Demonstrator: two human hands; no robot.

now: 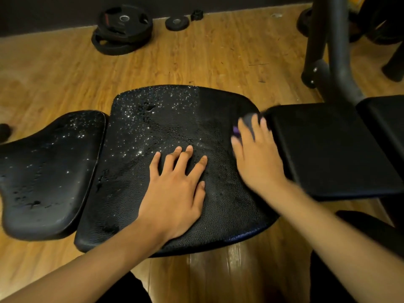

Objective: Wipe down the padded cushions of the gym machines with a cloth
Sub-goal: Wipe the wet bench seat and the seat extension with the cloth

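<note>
**Student:** What lies at the left of the figure?

**Instructor:** A small black cushion [50, 171], contoured and speckled with bright droplets. It rests above the wooden floor [65, 73]. Farther back on the floor are stacked weight plates [122, 29], with a smaller plate [177, 22] beside them.

**Student:** And at the centre?

**Instructor:** The large middle cushion [135, 132], black and pebble-grained. Droplets glisten over its left and far portions, while its right portion appears uniformly dark. The left hand [175, 193] lies palm-down on it, fingers [190, 156] straight and spread, holding nothing.

**Student:** Where is the cloth?

**Instructor:** At the right edge of the middle cushion, near its far corner and just beside the gap to the next pad. The cloth [248, 120] shows only as a grey patch and a purple fringe, and it is blurred. The right hand [255, 154] rests on top of it, with the fingers extended and slightly apart, pressing it against the padding. The hand is also blurred.

**Student:** And beyond the hand?

**Instructor:** A flat right cushion [328, 149], smooth and dark, then the corner of a further pad [384, 119]. Behind them stands a dark machine frame [336, 51].
</note>
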